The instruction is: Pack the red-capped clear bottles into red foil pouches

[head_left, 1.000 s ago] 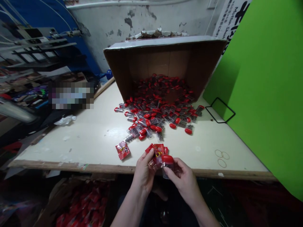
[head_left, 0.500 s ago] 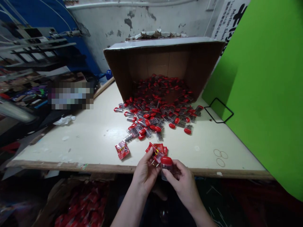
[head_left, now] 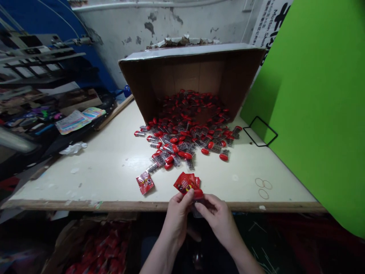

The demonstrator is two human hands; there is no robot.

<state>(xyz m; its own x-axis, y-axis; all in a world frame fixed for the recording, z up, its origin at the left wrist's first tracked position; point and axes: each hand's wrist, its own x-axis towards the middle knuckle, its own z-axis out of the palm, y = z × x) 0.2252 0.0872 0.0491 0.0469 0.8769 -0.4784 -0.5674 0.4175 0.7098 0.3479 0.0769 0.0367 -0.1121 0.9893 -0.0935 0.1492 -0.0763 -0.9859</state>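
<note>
My left hand (head_left: pixel 177 217) pinches a small bunch of red foil sachets (head_left: pixel 186 182) above the table's front edge. My right hand (head_left: pixel 216 221) is beside it, with its fingers around a small clear plastic jar with a red cap (head_left: pixel 199 193). The cap touches the sachets, and my fingers hide most of the jar's body. One loose red sachet (head_left: pixel 145 182) lies on the table to the left of my hands. A heap of similar red-capped jars (head_left: pixel 182 139) spreads across the table ahead.
A cardboard box (head_left: pixel 188 76) lies on its side on the cream table (head_left: pixel 99 179), its mouth facing me. A green board (head_left: pixel 308 95) rises at the right. Rubber bands (head_left: pixel 262 188) and a black wire frame (head_left: pixel 260 131) lie nearby. Below the table, an open carton (head_left: pixel 97 243) holds red sachets.
My hands have drawn closer together, and the jar's cap now meets the sachets. More of the jar is hidden by my fingers. The view has shifted slightly, and the leaflets at left are now sharp.
</note>
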